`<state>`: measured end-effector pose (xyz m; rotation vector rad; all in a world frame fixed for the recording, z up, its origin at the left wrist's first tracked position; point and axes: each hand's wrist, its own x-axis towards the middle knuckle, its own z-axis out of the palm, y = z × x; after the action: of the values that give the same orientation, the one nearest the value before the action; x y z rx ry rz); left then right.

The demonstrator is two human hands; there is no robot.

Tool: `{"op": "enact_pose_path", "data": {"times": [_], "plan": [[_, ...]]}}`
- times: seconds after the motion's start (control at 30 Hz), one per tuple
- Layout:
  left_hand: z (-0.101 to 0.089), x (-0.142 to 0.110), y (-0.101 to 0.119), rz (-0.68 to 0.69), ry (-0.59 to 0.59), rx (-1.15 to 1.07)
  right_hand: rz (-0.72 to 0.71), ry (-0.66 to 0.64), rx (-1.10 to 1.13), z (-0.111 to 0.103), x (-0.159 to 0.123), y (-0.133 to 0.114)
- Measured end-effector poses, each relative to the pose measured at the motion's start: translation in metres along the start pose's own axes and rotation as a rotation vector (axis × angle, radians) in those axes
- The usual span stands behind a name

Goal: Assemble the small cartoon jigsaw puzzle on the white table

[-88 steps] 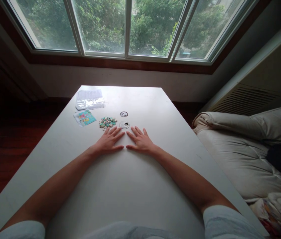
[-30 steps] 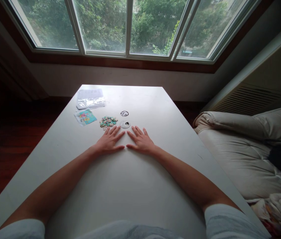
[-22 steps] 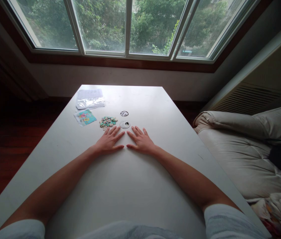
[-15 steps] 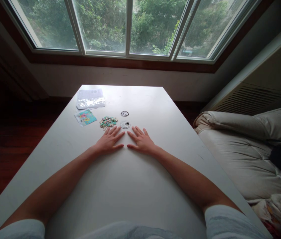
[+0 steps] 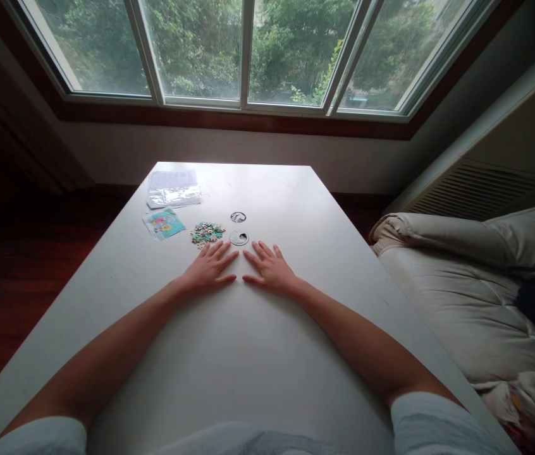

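My left hand (image 5: 208, 268) lies flat on the white table (image 5: 248, 354), fingers spread and holding nothing. Just beyond its fingertips is a heap of small jigsaw puzzle pieces (image 5: 207, 232) in teal, cream and dark tones. My right hand (image 5: 270, 268) also rests palm down with its fingers apart, nothing in it. Ahead of the gap between both hands, a round cable-hole ring (image 5: 239, 237) is set into the tabletop, with a second round opening (image 5: 238, 217) behind it. To the left of the heap lies a teal picture card (image 5: 164, 224) with a colourful print.
A clear plastic bag (image 5: 173, 189) with papers lies at the table's far left. A padded light sofa (image 5: 442, 303) stands along the right side. Behind the table are a wall and a wide window (image 5: 243, 57). Dark red wooden floor (image 5: 54, 253) shows at left.
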<state>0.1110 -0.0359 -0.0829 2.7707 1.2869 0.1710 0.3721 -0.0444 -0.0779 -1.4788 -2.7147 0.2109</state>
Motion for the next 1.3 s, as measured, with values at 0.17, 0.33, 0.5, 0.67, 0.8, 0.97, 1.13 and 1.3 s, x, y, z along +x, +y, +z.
{"op": "enact_pose_path", "data": {"times": [0.17, 0.33, 0.5, 0.67, 0.8, 0.97, 1.13, 1.3], "plan": [[0.0002, 0.0004, 0.0000, -0.001, 0.001, -0.003, 0.006, -0.012, -0.009, -0.0019, -0.0005, -0.0009], [0.0004, 0.0001, 0.0003, -0.004, -0.002, -0.003, 0.006, -0.010, -0.016, -0.0024, -0.0013, -0.0015], [0.0005, -0.0004, 0.0007, -0.005, -0.006, -0.001, 0.007, -0.004, -0.015, -0.0004, -0.0010, -0.0009], [0.0003, -0.0002, 0.0007, -0.007, -0.009, 0.003, 0.002, 0.006, -0.010, 0.0009, -0.0009, -0.0006], [-0.0005, 0.0000, 0.0011, -0.004, -0.013, 0.006, 0.001, 0.006, -0.009, 0.0007, -0.0013, -0.0004], [0.0005, 0.0001, 0.0013, -0.005, -0.009, 0.001, 0.001, 0.004, -0.016, 0.0002, -0.0017, -0.0005], [0.0012, -0.0006, 0.0006, -0.009, -0.015, -0.010, 0.007, -0.009, -0.017, -0.0003, -0.0016, -0.0013], [-0.0003, -0.0017, 0.0004, -0.011, -0.015, -0.010, 0.004, -0.007, -0.016, -0.0006, -0.0009, -0.0017]]}}
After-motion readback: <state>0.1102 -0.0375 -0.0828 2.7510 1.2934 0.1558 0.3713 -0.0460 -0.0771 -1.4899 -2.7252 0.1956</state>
